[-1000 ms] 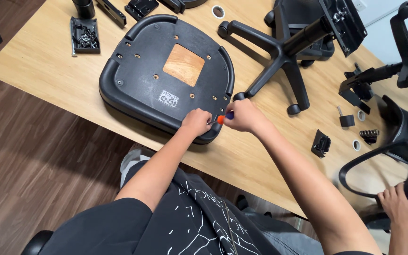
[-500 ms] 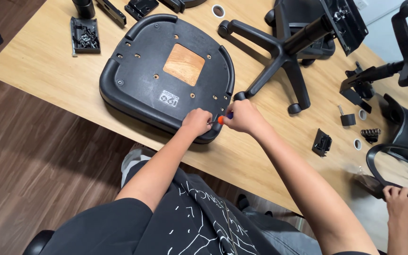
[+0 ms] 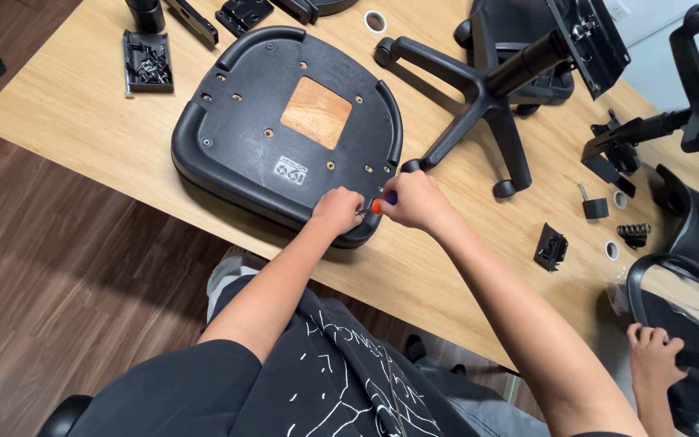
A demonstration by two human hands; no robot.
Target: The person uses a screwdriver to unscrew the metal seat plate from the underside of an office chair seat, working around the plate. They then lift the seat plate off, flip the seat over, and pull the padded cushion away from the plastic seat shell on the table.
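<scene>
A: Item one, the main piece?

B: Black chair seat [image 3: 285, 129], upside down on the wooden table [image 3: 82, 113]. A bare wood square shows in its underside, with screw holes around it and a small white label. It lies at the centre of the view, its near edge at the table's front edge.

A: Item two, the hands?

B: Left hand [image 3: 337, 212], at 6 o'clock of the seat, fingers curled and pressed down on the seat's near rim. Right hand [image 3: 416, 202], just at 3 o'clock of the left, its grip closed around a screwdriver [image 3: 380, 204] with an orange and blue handle. The tip points toward the left hand; where it meets the seat is hidden.

A: Item three, surroundings?

B: Black five-star chair base [image 3: 479, 97] lying on its side at 2 o'clock of the seat, with a mounting plate on its column. Open tray of screws [image 3: 146, 61] at 10 o'clock. Small black fittings and white washers at 3 o'clock, near the table's right end.

A: Anyone else?

B: One further hand [image 3: 655, 356], another person's, at 4 o'clock in the lower right corner, resting on a black armrest loop [image 3: 673, 279].
</scene>
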